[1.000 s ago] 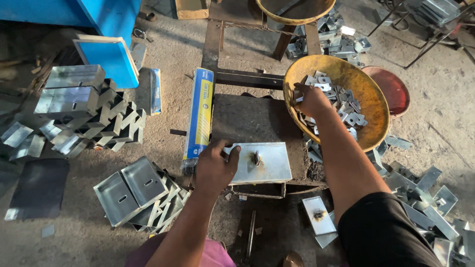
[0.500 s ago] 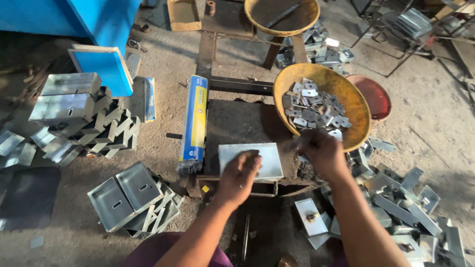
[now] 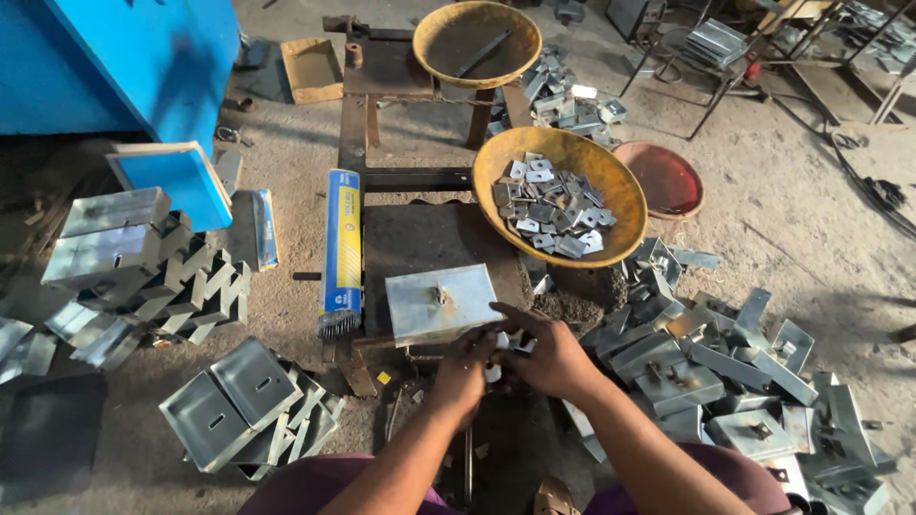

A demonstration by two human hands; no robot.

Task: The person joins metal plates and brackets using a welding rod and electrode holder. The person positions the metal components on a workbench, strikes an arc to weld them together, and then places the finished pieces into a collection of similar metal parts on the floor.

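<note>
Both hands meet over small metal pieces at the near edge of the low bench (image 3: pixel 420 238).

The left hand (image 3: pixel 461 374) and right hand (image 3: pixel 551 360) touch, each grip pinching small metal plates (image 3: pixel 503 341) just below the flat steel plate (image 3: pixel 441 302). At 1 o'clock from them, the yellow pan (image 3: pixel 611 181) holds a heap of small metal clips. At 12 o'clock, a second yellow pan (image 3: pixel 434 29) holds one dark bar. The red bowl (image 3: pixel 665 178) sits beside.

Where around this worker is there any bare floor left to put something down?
Bare floor lies right of the red dish, and a strip runs between the long blue-and-yellow packet and the stacked metal boxes. It is crowded around both hands and in the bracket pile.
</note>
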